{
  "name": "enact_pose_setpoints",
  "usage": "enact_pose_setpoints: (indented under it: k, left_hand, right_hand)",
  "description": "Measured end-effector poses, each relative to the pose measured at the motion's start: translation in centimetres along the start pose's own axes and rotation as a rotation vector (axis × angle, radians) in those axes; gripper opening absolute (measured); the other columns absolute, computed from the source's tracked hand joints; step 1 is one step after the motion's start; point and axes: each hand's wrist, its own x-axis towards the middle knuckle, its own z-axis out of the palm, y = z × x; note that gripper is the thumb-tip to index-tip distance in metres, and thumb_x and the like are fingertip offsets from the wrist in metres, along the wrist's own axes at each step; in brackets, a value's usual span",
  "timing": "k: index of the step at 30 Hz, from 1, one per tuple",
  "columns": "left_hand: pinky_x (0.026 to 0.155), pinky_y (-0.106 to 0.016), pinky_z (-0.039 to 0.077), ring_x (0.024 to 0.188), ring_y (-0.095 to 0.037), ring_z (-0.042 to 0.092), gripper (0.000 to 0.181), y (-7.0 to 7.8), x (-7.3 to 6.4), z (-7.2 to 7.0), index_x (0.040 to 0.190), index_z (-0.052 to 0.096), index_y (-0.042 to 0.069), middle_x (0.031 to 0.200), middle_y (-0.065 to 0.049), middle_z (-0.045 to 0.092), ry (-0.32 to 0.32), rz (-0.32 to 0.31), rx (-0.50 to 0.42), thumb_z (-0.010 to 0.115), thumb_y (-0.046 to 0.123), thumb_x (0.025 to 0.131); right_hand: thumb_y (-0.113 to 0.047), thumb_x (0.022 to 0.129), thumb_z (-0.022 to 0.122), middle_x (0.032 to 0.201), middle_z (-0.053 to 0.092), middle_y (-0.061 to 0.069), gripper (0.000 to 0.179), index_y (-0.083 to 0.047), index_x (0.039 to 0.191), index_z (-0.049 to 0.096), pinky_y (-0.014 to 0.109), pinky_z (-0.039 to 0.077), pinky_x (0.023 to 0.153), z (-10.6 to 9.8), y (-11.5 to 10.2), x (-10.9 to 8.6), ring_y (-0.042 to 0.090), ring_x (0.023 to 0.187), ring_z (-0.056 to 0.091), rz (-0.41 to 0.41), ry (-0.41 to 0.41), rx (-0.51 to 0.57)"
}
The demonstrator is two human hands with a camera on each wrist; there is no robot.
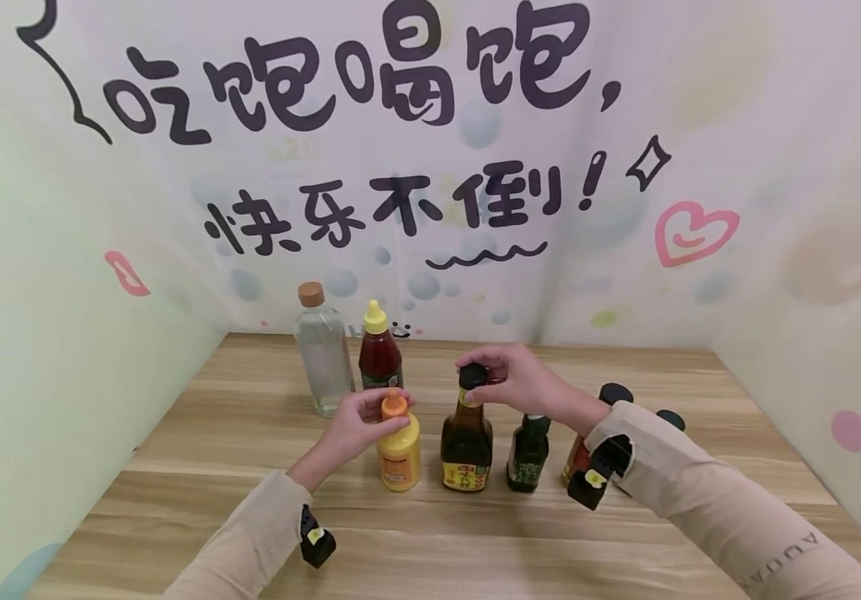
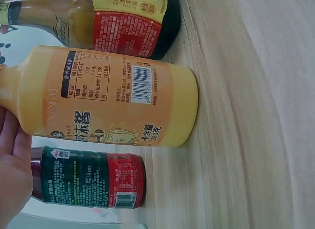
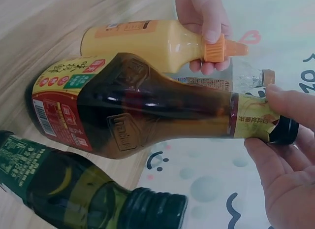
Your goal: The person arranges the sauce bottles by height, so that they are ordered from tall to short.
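Observation:
My left hand holds a yellow squeeze bottle of mustard by its orange cap and neck. A tall dark bottle of soy sauce stands to its right, its neck and black cap pinched between the thumb and fingers of my right hand. The right wrist view shows that neck's yellow band and the thumb on it. Both bottles are upright. Just right of the soy sauce is a small dark green bottle, untouched; its ribbed cap shows close up in the right wrist view.
Behind the mustard stand a red sauce bottle with a yellow nozzle and a clear bottle with a brown cap. My right forearm partly hides two more bottles, one with a black cap. A printed cloth backs the wooden table.

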Motion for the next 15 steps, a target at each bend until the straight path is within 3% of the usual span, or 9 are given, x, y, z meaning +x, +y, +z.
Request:
enact_pose_setpoints:
  k: [15]
  left_hand:
    - [0.083, -0.027, 0.046, 0.103, -0.028, 0.055, 0.034, -0.2, -0.1, 0.1, 0.113, 0.055, -0.007, 0.111, -0.022, 0.057, 0.006, 0.015, -0.032, 0.063, 0.002, 0.08]
  right_hand:
    - [-0.001, 0.075, 0.068, 0.107, 0.058, 0.018, 0.039, 0.002, 0.112, 0.057, 0.031, 0.051, 0.072, -1.2, -2.0, 2.4, 0.024, 0.089, 0.061, 0.027, 0.11, -0.007]
